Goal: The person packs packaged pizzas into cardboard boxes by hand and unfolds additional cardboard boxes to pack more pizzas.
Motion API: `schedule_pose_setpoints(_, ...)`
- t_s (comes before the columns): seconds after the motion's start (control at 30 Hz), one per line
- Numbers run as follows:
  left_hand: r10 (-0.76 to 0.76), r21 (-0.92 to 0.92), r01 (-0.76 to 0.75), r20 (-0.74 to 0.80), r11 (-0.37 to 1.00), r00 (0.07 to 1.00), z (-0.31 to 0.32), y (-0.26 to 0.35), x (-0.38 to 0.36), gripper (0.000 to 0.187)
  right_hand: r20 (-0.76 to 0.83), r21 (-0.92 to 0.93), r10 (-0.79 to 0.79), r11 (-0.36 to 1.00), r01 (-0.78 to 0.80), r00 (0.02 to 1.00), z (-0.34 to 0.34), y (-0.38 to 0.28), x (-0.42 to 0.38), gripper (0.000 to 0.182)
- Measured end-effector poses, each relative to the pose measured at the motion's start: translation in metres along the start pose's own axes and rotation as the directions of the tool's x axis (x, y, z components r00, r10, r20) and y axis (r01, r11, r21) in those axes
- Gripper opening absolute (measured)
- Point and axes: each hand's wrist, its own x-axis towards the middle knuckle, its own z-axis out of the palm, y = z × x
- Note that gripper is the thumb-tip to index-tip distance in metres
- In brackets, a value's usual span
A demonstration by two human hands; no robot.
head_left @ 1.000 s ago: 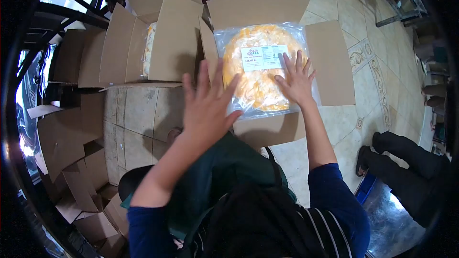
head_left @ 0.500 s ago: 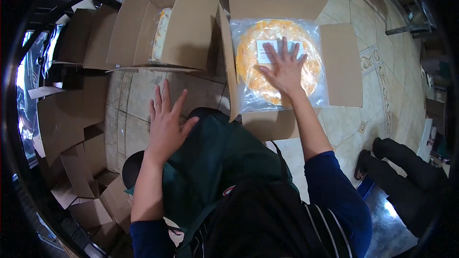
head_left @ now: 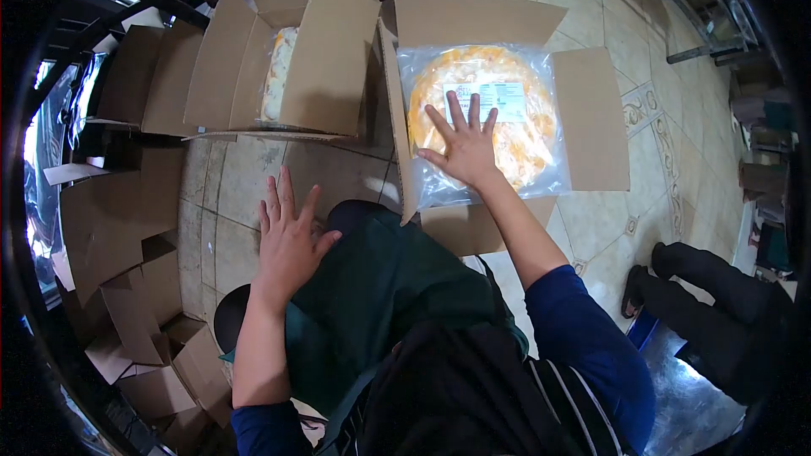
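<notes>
A round, cheese-topped pizza [head_left: 528, 152] in a clear plastic bag [head_left: 439, 190] lies face up in an open cardboard box [head_left: 481, 21]. A white printed label [head_left: 503, 102] sits on the bag over the pizza. My right hand [head_left: 466, 146] rests on the bag near the lower left of the pizza, palm down with fingers spread, just under the label. My left hand [head_left: 289, 245] is empty and hovers above the floor and my knee, its fingers apart.
Another open box [head_left: 334, 59] at the upper left holds a packed food item [head_left: 277, 76], partly hidden by a flap. Several cardboard boxes [head_left: 110, 228] line the left side. A person's dark-clothed legs [head_left: 705, 312] are at the right. A metal stand [head_left: 667, 0] is at the upper right.
My right hand has slid from the label toward the lower left of the pizza. My left hand stays open in much the same place. The whole view has shifted slightly.
</notes>
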Motion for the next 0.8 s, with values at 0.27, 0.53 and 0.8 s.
schedule_pose_setpoints(0.27, 0.005, 0.008, -0.005, -0.007, 1.0, 1.0, 0.003, -0.001, -0.006, 0.065, -0.011, -0.049, 0.423, 0.905, -0.423, 0.906, -0.006, 0.093, 0.011, 0.072)
schedule_pose_setpoints(0.53, 0.148, -0.149, -0.15, -0.022, 0.977, 0.989, 0.034, 0.008, 0.017, 0.056, -0.035, -0.053, 0.45, 0.891, -0.451, 0.893, -0.008, 0.106, 0.008, 0.07)
schedule_pose_setpoints(0.8, 0.296, -0.574, -0.471, -0.375, 0.67, 0.879, 0.083, 0.074, 0.115, 0.053, -0.078, 0.152, 0.906, 0.423, -0.893, 0.416, -0.11, 0.207, -0.072, 0.061)
